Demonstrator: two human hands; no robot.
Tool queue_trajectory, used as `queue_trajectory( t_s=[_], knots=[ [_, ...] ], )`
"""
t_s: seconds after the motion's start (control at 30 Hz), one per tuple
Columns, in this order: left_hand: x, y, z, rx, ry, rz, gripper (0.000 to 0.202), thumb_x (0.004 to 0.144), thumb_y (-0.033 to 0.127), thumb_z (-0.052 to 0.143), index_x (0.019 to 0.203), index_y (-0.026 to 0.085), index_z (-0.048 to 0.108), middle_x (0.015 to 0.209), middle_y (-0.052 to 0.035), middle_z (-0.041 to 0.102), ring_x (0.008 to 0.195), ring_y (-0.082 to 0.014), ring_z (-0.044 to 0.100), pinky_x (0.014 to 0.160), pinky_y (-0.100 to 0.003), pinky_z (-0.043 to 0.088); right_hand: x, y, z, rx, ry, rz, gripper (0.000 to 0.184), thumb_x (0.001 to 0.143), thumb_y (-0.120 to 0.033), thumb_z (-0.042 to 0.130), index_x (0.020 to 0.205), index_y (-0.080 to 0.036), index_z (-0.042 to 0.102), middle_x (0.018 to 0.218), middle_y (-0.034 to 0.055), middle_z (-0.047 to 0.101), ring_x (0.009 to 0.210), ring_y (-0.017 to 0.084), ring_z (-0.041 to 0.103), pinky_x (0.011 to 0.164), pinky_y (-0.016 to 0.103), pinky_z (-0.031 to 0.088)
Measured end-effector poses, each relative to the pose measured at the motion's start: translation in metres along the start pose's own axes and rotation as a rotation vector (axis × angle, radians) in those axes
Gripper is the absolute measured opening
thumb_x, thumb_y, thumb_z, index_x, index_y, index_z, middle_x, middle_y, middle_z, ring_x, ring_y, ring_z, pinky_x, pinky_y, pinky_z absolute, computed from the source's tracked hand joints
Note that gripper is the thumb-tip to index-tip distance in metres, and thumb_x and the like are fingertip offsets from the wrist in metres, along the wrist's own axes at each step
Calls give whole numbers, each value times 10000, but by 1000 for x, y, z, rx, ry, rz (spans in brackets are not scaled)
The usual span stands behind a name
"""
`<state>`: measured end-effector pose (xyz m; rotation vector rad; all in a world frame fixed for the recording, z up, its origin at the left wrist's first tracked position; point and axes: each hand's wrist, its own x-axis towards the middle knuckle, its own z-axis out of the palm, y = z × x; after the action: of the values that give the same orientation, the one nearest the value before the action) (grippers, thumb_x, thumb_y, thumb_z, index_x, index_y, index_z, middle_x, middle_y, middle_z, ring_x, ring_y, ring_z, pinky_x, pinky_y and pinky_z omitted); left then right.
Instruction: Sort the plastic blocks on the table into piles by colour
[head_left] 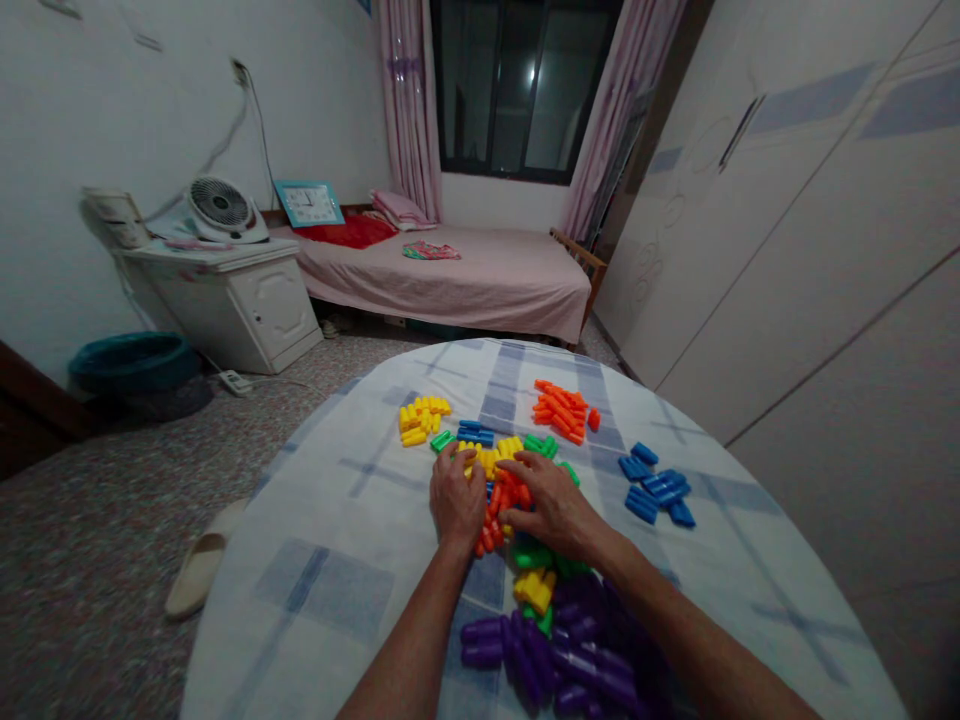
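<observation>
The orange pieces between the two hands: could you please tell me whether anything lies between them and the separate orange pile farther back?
Yes: the right hand partly covers the near orange pieces, and beyond it green pieces lie before the orange pile.

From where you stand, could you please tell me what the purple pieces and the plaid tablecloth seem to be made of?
Purple pieces: probably glossy plastic, judging by bright highlights and uniform colour.
Plaid tablecloth: apparently matte fabric, possibly cotton, since it shows no shine; the weave isn't discernible.
</observation>
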<state>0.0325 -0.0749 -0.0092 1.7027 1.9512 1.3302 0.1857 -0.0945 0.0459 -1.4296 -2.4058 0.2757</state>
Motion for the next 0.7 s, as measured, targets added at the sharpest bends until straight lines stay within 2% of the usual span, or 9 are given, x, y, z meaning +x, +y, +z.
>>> queue_trajectory(
  t_s=[0.13,0.27,0.4,0.57,0.63,0.7],
  knots=[
    [0,0,0,-12,4,-3,248,811,202,459,978,192,642,1200,-92,547,1118,-227,519,975,-382,420,3,-11,11,-75,4,20,459,708,-286,668,1158,-259,580,1228,114,502,1102,274,499,924,421,385],
    [0,1,-1,-12,7,-6,248,800,195,464,967,193,647,1192,-95,550,1110,-231,526,972,-385,421,5,-12,9,20,48,28,326,751,-184,557,1074,-196,594,1077,101,550,959,214,545,860,346,427],
    [0,2,-2,-9,8,1,253,801,192,460,973,195,646,1188,-94,552,1110,-229,526,970,-380,423,9,2,-1,305,139,119,302,731,-201,551,1032,-193,577,1000,64,581,944,205,551,868,347,439],
    [0,3,-3,3,2,5,243,805,194,462,962,184,647,1185,-100,553,1114,-233,522,970,-384,423,16,32,-17,970,127,322,299,724,-322,559,996,-197,551,946,39,632,865,190,612,784,330,498],
    [0,3,-3,-1,0,5,244,811,194,455,965,188,645,1182,-99,553,1118,-233,520,974,-386,421,21,43,-21,1092,119,373,286,724,-344,549,971,-201,554,942,42,643,847,182,623,762,320,508],
    [0,3,-3,-4,1,2,247,810,190,454,969,195,643,1191,-94,549,1123,-230,519,977,-383,419,30,53,-24,1063,138,402,292,730,-356,532,974,-198,561,944,46,649,828,178,628,743,318,513]
  ],
)
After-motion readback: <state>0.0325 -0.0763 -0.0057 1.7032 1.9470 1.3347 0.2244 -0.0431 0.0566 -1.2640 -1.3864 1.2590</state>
